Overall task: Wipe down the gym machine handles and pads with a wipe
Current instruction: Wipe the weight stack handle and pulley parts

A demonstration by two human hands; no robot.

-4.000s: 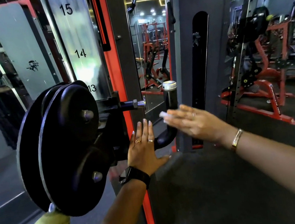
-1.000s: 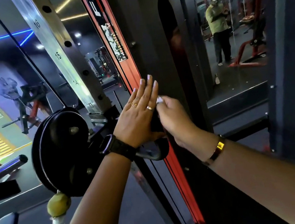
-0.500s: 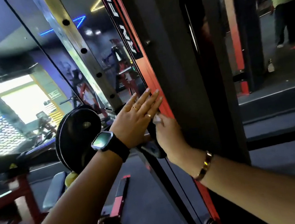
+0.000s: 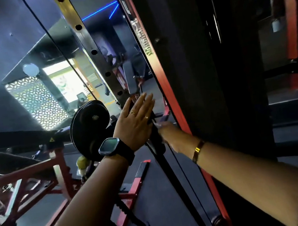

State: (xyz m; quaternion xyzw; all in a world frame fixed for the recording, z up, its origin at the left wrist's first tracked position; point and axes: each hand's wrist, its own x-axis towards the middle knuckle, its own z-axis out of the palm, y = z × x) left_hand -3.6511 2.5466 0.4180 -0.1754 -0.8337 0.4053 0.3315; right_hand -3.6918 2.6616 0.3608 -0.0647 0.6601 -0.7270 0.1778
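- While the wiping is under way, stock stands thus: one black handle on the machine's carriage, between the two hands, judged to be the piece in work.
- Left hand: grip apart, fingers straight and close together, palm laid against the handle's left side, seemingly to steady it.
- Right hand: blurred, fingertips hidden behind the handle. Whether its grip is closed cannot be told.
- Wipe: a pale fleck at the right hand's fingertips, just beside the handle, is probably it, but it is too smeared to be sure.
- Red column: just right of the handle, no hand on it.
- Black discs: left of the left hand, untouched.
- Done: nothing can be certified clean from this view. The handle is at best partly wiped.
- Left: the remainder of this handle, any other handles, and all pads. What looks like a grey pad shows far behind, well apart from both hands.
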